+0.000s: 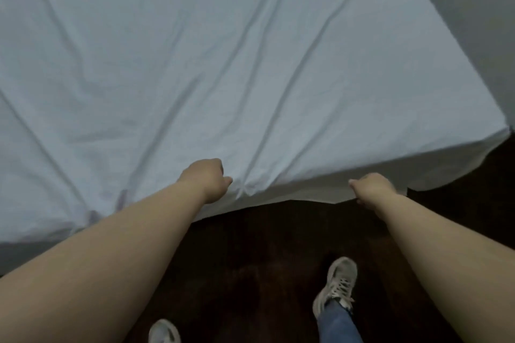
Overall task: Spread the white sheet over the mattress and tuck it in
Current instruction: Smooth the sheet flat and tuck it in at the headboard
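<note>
I have both hands on the near edge of the white sheet [223, 64], which lies spread across the mattress ahead of my fingers, creased in long folds that fan out from the two grip points. My left hand [207, 179] is curled into a fist with the cloth bunched just under its knuckles; the fingers are closed round a gather of fabric. My right hand [370, 186] pinches the hem itself, thumb on top, the other fingers hidden beneath the cloth, so I cannot tell how they lie. Between my hands the edge hangs loose over the dark wooden floor [264, 245], and beyond my right fingers it runs out to the bed's corner, where it drapes freely. My grey sneaker [338, 281] stands below the right hand.

I judge I am in the spreading step: pulling the sheet toward me to take out slack. The mattress itself is fully covered and hidden here. Next, I think, calls for an even pull with both hands to flatten the creases, then pushing the hanging edge under the mattress.
</note>
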A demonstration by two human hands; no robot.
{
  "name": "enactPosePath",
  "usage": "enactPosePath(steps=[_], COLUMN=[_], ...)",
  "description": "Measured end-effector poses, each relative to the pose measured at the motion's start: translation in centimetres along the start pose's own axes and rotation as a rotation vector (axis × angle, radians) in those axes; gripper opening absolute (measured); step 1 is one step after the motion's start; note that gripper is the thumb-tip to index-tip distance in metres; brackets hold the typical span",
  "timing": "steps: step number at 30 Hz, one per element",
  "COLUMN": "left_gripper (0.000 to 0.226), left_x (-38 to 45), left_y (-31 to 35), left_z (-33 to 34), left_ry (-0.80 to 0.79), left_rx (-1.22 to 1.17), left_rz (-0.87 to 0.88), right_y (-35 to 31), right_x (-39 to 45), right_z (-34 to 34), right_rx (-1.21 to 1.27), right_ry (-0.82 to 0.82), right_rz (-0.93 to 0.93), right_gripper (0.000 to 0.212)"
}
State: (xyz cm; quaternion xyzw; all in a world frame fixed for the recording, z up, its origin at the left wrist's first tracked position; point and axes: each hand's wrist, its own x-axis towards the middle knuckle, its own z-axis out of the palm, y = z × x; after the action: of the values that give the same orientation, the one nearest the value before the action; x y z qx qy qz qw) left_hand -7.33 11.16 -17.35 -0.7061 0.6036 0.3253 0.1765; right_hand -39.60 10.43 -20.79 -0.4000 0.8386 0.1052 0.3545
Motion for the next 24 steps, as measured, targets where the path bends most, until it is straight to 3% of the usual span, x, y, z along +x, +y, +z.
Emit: enactPosePath(steps=[3, 5, 8, 11, 13, 15, 18, 24], left_gripper=[0.057, 0.071, 0.082, 0.073, 0.055, 0.037, 0.031, 0.020], left_x=[3.9, 6.4, 9.5, 11.0, 11.6, 11.9, 11.7, 9.6], left_y=[9.4, 14.7, 20.4, 21.6, 21.1, 21.1, 21.1, 21.8], left_z=[3.4, 5.6, 8.1, 9.2, 9.4, 9.6, 9.2, 8.7], left_ry=[-0.042, -0.052, 0.047, 0.153, 0.188, 0.199, 0.209, 0.179], left_rx=[-0.057, -0.090, -0.119, -0.033, 0.011, 0.011, 0.008, 0.005], left_rz=[-0.013, -0.064, -0.229, -0.325, -0.281, -0.232, -0.217, -0.150], right_y=[3.9, 6.2, 9.2, 10.4, 10.0, 10.0, 10.0, 11.5], right_x=[6.1, 9.9, 16.0, 20.2, 21.0, 21.3, 21.4, 20.4], right_z=[-3.5, -5.3, -7.2, -7.1, -6.7, -6.1, -6.1, -8.6], right_rx=[0.099, 0.249, 0.443, 0.569, 0.567, 0.549, 0.546, 0.251], right_ry=[-0.043, -0.079, -0.098, -0.132, -0.090, -0.029, -0.017, -0.040], right_rz=[0.049, 0.103, 0.142, 0.115, 0.019, -0.016, -0.015, -0.073], right_gripper=[0.039, 0.053, 0.059, 0.044, 0.035, 0.037, 0.038, 0.041])
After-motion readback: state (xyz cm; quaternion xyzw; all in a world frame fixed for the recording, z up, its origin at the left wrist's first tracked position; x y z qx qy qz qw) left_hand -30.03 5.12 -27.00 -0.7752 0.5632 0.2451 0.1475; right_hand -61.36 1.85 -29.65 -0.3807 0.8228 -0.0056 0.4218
